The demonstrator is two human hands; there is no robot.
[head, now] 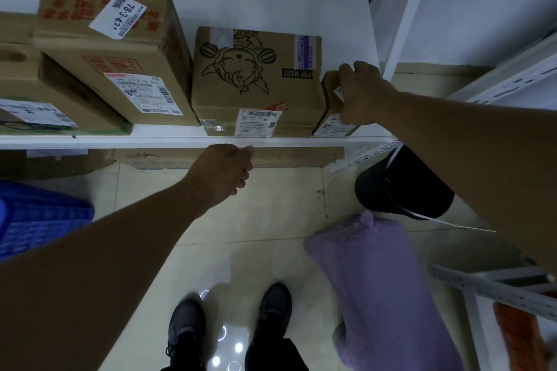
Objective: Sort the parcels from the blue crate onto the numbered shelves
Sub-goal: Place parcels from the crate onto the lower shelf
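A white shelf runs across the view with several cardboard parcels on it. My right hand grips a small brown parcel standing at the shelf's right end, next to a box printed with a cartoon figure. Just below the shelf's front edge my left hand hovers with its fingers curled and nothing in it. A corner of the blue crate shows on the floor at the left.
Larger labelled boxes fill the shelf's left part. On the tiled floor stand a black bin and a purple bundle. A second white rack is at the right. My shoes are below.
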